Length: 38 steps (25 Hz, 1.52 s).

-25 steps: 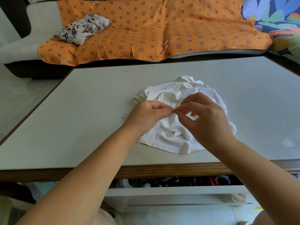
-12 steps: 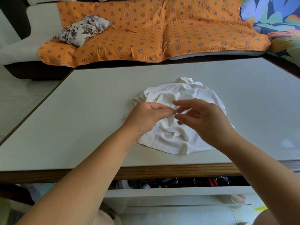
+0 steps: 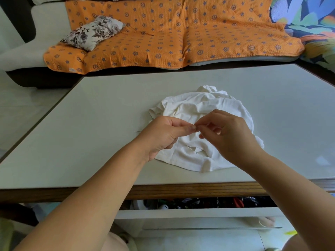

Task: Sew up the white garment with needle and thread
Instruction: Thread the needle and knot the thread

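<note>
Returning, right hand touches left hand pinching thread.

A wide desk with a smooth, pale grey-white top fills the middle of the view. Its near edge is a band of brown wood grain, and a thin dark trim runs along its left side. A crumpled white garment lies in a rounded heap directly on the top, right of the middle and closer to the near edge than the far one, its folds bunched highest at the far side. Just left of the garment, a thin dark strand lies on the surface, too fine to identify.
</note>
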Each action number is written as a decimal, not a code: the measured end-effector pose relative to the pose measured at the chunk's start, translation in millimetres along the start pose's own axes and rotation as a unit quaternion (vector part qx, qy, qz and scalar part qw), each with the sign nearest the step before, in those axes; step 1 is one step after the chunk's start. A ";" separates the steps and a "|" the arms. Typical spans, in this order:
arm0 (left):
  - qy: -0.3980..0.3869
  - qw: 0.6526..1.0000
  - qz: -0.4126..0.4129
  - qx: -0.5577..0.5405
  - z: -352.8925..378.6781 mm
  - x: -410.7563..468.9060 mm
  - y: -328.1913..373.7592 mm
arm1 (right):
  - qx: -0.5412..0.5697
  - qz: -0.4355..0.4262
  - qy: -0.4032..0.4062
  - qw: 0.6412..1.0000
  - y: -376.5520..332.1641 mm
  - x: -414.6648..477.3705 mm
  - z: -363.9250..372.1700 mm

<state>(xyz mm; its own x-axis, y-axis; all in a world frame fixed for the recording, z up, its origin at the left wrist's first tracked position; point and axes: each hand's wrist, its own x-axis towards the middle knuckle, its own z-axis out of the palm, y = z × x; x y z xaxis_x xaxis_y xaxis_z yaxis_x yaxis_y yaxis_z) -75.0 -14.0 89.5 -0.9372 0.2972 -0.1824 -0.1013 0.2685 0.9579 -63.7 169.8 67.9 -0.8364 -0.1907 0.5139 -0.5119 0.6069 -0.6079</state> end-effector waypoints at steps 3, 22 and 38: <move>0.021 0.999 0.015 0.046 4.5 0.4 3.9 | -0.027 0.009 0.023 0.999 -1.4 -1.3 2.2; 0.081 0.986 0.123 0.084 7.0 -2.5 -10.4 | 0.029 0.127 -0.009 0.991 -10.5 -2.5 4.7; 0.019 0.998 0.062 -0.025 3.3 4.2 -14.2 | 0.361 0.270 -0.132 0.883 -8.6 4.1 -6.3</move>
<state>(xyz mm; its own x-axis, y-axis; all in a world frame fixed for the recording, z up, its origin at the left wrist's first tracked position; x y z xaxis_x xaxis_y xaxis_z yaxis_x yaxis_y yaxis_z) -76.4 -13.5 74.3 -0.9555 0.2900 -0.0538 0.0011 0.1858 0.9826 -61.5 168.6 79.0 -0.9644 -0.2551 -0.0694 0.0634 0.0317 -0.9975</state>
